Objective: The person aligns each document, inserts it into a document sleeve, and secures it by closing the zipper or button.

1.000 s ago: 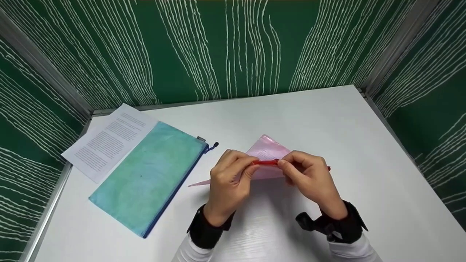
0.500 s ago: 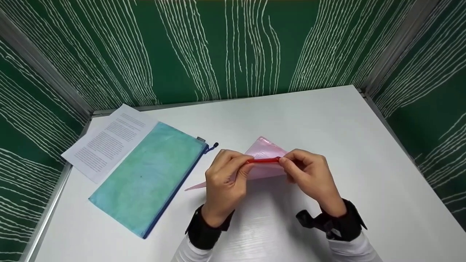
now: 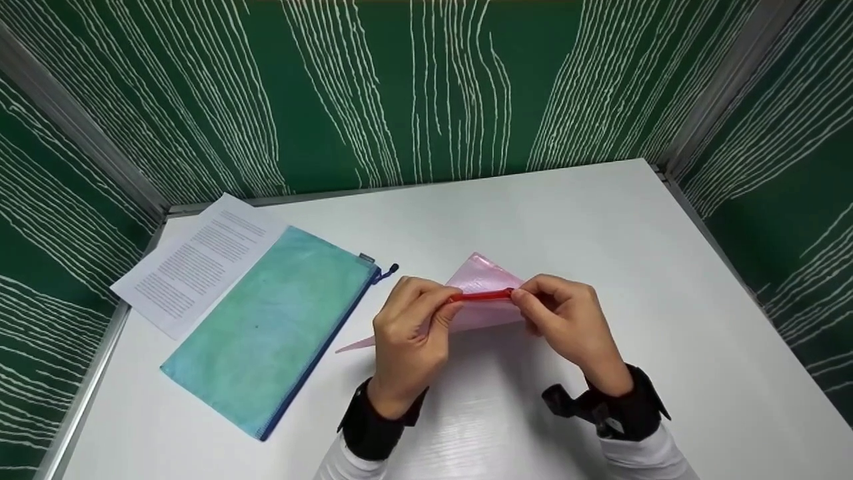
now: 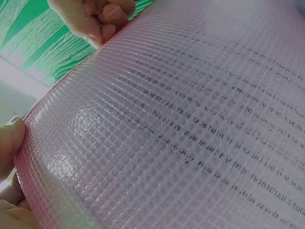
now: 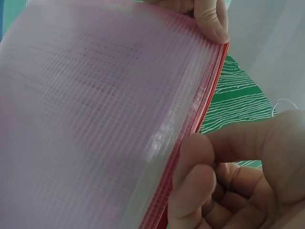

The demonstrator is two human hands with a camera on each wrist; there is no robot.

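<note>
A pink mesh zipper pouch (image 3: 490, 272) is held up off the table, its red zipper edge (image 3: 485, 295) toward me. My left hand (image 3: 412, 337) pinches that edge between thumb and fingers. Farther right along the same edge, my right hand (image 3: 568, 321) pinches the zipper with thumb and forefinger. In the left wrist view, printed text shows through the mesh (image 4: 119, 129) from a sheet inside. The right wrist view has the red edge (image 5: 213, 88) stretched between both hands; the zipper slider is mostly hidden by the right fingers (image 5: 193, 157).
A teal zipper pouch (image 3: 266, 327) with a blue zipper edge lies on the white table (image 3: 573, 220) to the left. Printed sheets (image 3: 206, 260) lie flat beside its upper left side. Green panels with white wavy lines (image 3: 453, 93) stand around the table.
My left hand has shifted a little to the left, and a longer stretch of red zipper shows between the hands. My right hand keeps its pinch nearly in place.
</note>
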